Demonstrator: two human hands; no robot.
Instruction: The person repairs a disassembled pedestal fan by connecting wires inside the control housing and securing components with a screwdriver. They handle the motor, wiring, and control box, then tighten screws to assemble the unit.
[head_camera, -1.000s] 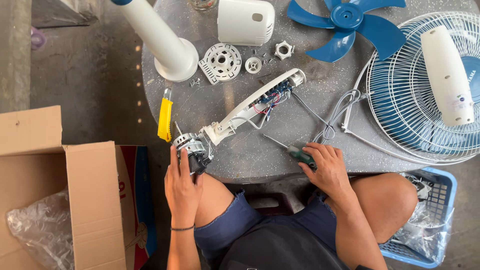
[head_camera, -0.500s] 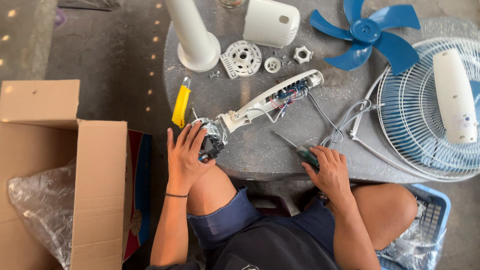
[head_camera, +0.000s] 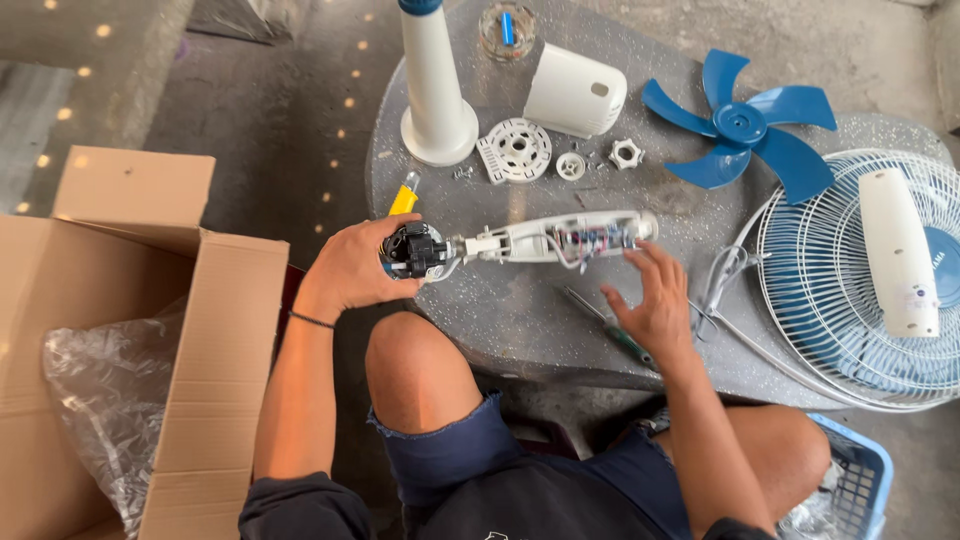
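On the round grey tabletop, near its front edge, lay the opened fan neck housing: long, white, narrow, turned with open side up, showing inside thin wires in red, blue and white. Joined at its left end to a small dark motor, round, with metal parts and copper-looking winding. Left hand closed around this motor from the left side, fingers curled over it, lifting that end a little over the table edge. Right hand spread wide, fingertips touching or almost touching the right end of the housing; cannot tell which. Just beside and partly under the right hand, a screwdriver with green handle, lying free on the tabletop.

Behind the housing: a yellow tool, a white stand column, a round white slotted disc, a small white ring, a white nut and a white motor cover. Further right a blue fan blade and a white wire grille. On the floor at left, an open cardboard box.
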